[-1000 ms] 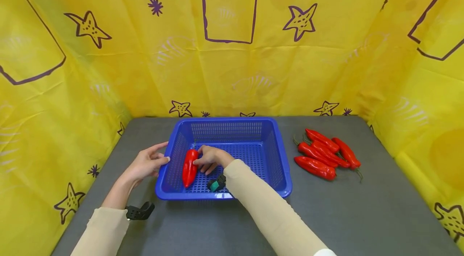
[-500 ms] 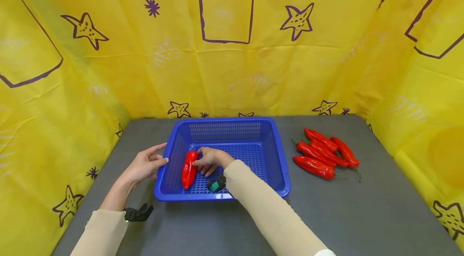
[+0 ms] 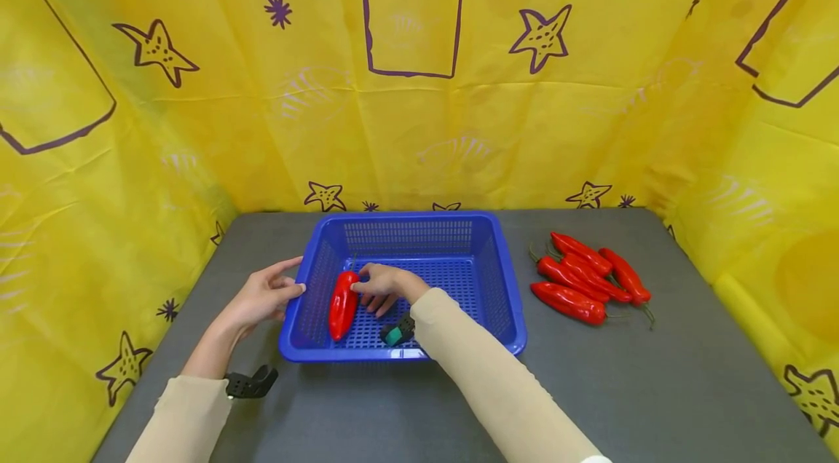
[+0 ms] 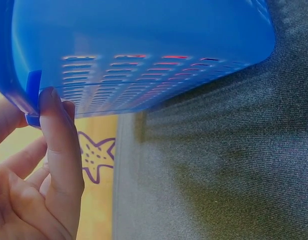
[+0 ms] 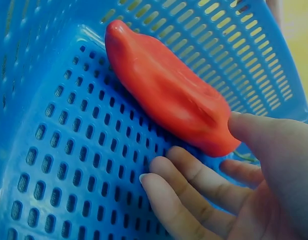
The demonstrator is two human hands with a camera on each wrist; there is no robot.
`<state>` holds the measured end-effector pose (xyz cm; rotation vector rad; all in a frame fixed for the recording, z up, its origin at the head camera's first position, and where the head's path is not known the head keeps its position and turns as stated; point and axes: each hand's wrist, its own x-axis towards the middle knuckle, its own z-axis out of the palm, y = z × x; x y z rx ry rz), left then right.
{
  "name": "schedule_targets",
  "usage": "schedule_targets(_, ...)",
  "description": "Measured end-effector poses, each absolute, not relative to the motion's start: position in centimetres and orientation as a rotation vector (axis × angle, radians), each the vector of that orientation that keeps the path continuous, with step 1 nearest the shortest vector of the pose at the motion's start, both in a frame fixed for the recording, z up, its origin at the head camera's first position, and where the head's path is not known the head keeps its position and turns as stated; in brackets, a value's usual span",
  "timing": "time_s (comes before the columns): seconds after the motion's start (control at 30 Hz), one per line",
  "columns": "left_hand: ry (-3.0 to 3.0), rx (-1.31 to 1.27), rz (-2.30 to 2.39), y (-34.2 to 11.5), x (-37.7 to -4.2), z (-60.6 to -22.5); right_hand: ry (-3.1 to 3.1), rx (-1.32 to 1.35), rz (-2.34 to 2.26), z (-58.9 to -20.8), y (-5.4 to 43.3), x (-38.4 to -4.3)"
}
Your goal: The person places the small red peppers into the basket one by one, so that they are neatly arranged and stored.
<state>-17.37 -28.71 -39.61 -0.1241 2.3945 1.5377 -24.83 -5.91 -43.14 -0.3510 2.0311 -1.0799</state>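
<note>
Inside the blue plastic basket (image 3: 403, 355), a red pepper (image 3: 344, 306) lies along the left side, its stem end pointing away. My right hand (image 3: 387, 285) is over the basket floor just right of it. In the right wrist view the thumb touches the pepper (image 5: 169, 90) near its stem end, while the other fingers spread loosely beside it over the slotted floor. My left hand (image 3: 262, 297) holds the basket's left rim, with the thumb (image 4: 58, 135) against the rim's edge in the left wrist view. Part of the left fingers is hidden behind the rim.
To the right of the basket, several red peppers (image 3: 580, 277) lie in a loose pile on the grey table (image 3: 419, 412). A yellow patterned cloth (image 3: 419, 135) hangs behind and at both sides. Each wrist wears a black strap (image 3: 252, 383).
My right hand has shifted slightly to the right, while the pepper stays in about the same spot in the basket. The left hand keeps its place on the rim.
</note>
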Motion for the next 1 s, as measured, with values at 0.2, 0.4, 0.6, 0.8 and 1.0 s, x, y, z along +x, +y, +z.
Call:
schedule_targets(0.2,2.393,-0.11,1.54,-28.8,-17.4,-39.7,2.116,-0.41,-1.027,-42.2,-5.3,-24.8)
schedule_targets(0.4,2.398,-0.121,1.529,-28.9,-17.5,-39.7,2.21,-0.459,-0.976,-41.0,-4.5,-25.0)
schedule_targets(0.6,2.399,-0.136,1.525,-28.9,-17.4,-39.7,2.274,-0.565,-0.936,-39.8,-3.8,-25.3)
schedule_targets(0.8,2.398,-0.135,1.535,-28.9,-17.4,-39.7,2.344,-0.723,-0.876,-38.4,-2.9,-25.4)
schedule_targets(1.0,2.393,-0.125,1.547,-28.8,-17.4,-39.8,2.461,-0.894,-0.781,-36.6,-1.7,-25.2)
